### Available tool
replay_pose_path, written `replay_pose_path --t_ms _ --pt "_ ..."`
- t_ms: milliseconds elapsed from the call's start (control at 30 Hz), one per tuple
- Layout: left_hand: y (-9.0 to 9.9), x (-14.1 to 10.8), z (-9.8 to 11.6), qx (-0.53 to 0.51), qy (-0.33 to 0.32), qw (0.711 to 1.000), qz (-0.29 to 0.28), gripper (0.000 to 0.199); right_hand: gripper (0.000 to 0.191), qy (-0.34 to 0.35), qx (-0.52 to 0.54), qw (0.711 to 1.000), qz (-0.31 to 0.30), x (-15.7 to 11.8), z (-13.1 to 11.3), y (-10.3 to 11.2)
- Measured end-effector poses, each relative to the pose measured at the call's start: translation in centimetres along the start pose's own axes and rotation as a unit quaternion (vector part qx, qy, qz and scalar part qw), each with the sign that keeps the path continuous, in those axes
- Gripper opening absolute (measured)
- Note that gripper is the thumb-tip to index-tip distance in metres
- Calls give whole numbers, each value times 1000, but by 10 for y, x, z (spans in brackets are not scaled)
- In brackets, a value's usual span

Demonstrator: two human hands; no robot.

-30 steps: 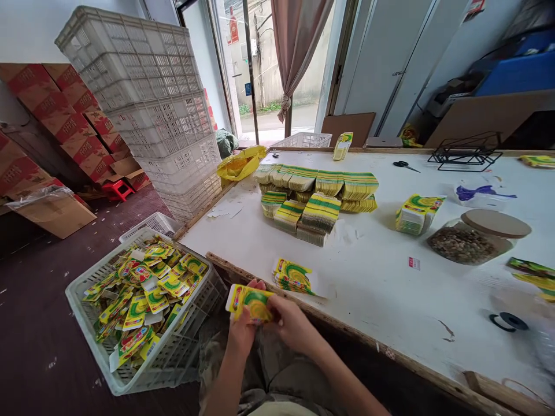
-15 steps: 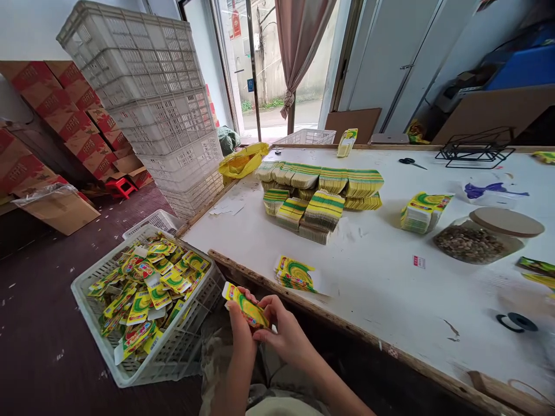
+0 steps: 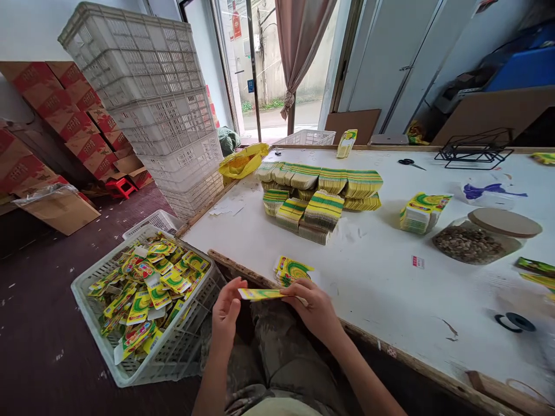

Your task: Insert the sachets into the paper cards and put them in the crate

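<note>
Fingers (image 3: 301, 287) on thin yellow-green packet (image 3: 261, 294)

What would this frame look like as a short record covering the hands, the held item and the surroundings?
Right hand: pinching one end of a yellow packet
Left hand: thumb and fingers apart at the other end; contact unclear
Packet pose: roughly level, seen nearly edge-on
Beside right hand: small packet pile on the white table
Farther on table: stacked bundles, lidded jar, black scissors
Left of person: crate filled with loose packets
Background: tall crate stack, red cartons
</note>
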State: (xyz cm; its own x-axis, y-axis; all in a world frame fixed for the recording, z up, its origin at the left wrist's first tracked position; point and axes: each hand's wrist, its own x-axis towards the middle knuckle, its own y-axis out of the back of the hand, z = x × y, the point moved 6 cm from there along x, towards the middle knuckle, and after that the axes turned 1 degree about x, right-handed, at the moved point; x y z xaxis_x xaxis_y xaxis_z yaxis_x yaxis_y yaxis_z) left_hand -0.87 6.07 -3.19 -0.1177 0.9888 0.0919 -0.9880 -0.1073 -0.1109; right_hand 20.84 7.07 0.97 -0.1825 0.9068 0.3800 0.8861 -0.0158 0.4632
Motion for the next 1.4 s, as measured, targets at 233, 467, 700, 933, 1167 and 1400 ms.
replay_pose_path --t_ms 233,467,700,933,1167,1400 --pt "-25 -14 17 255 49 942 -213 87 22 145 -76 977 -139 -13 -32 -27" --pt "-44 -25 11 289 10 944 -157 60 62 -48 80 993 75 -19 -1 -22" --pt "-65 -36 18 289 -119 927 -209 61 59 -212 380 892 -125 -25 10 -62" --pt "-57 -33 4 299 -41 929 -215 45 75 -146 323 930 -98 -29 5 -57" --pt "-46 -27 -6 286 -30 951 -115 65 53 -36 164 982 -91 -28 -4 -57" --pt "-30 -23 9 334 -52 937 -85 44 40 -2 75 985 -156 -21 8 -47"
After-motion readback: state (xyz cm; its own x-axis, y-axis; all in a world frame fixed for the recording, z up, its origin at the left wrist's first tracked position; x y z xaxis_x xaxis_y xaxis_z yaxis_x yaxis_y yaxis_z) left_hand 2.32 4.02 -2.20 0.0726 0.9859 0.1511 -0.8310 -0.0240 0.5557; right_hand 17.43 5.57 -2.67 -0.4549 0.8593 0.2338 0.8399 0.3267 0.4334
